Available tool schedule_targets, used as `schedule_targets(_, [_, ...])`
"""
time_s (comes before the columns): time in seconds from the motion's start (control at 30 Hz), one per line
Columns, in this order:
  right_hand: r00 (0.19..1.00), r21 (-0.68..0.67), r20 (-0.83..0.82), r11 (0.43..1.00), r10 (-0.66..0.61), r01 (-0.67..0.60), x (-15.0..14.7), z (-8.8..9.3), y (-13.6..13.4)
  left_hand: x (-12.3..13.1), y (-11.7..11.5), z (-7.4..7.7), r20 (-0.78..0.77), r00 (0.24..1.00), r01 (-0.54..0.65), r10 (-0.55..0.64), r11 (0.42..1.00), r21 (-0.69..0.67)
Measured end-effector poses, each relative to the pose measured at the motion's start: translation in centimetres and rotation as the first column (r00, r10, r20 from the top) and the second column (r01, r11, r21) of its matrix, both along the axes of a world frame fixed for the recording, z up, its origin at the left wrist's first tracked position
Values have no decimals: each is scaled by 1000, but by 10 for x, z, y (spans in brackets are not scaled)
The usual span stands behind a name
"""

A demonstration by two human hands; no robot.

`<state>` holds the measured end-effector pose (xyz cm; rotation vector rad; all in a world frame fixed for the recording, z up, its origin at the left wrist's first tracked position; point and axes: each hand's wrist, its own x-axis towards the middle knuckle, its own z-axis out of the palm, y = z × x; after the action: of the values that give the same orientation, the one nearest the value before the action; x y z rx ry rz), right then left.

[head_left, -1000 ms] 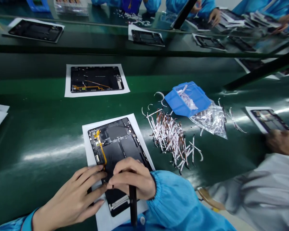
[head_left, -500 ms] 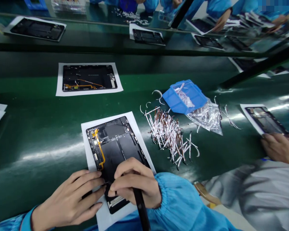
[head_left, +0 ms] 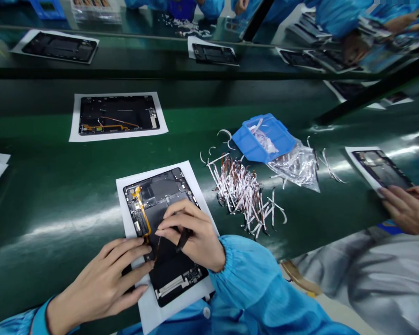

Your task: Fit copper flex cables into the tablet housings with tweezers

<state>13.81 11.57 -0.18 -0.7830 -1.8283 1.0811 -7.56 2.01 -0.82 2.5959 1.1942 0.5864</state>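
Observation:
In front of me an opened tablet housing (head_left: pixel 176 221) lies on a white sheet (head_left: pixel 145 309), with an orange flex cable (head_left: pixel 145 216) along its left side. My left hand (head_left: pixel 103 274) rests with fingers spread over the housing's left edge, fingertips beside a thin brown ribbon cable (head_left: pixel 157 251). My right hand (head_left: pixel 192 232) is closed above the middle of the housing; thumb and finger pinch the ribbon cable's upper end. A slim black tool (head_left: pixel 183 239), its kind unclear, is also held in that hand, partly hidden by the fingers.
Right of the housing lies a pile of loose ribbon strips (head_left: pixel 239 190), near a blue bin (head_left: pixel 265 137) and a clear plastic bag (head_left: pixel 295 165). Another housing (head_left: pixel 118 114) lies farther back. At right, a co-worker's hands (head_left: pixel 405 209) touch a tablet housing. A dark bar (head_left: pixel 366 95) slants at upper right.
My right hand has moved up and away from the housing's lower end, and the thin ribbon cable now shows below its fingers. The black tool has swung upward. My left hand stays nearly in place.

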Motion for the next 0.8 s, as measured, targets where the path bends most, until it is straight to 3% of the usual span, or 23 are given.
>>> schedule_targets(0.8, [1000, -26, 28, 1000, 1, 0, -2, -12, 6, 2, -3, -2, -21, 1000, -7, 5, 996, -90])
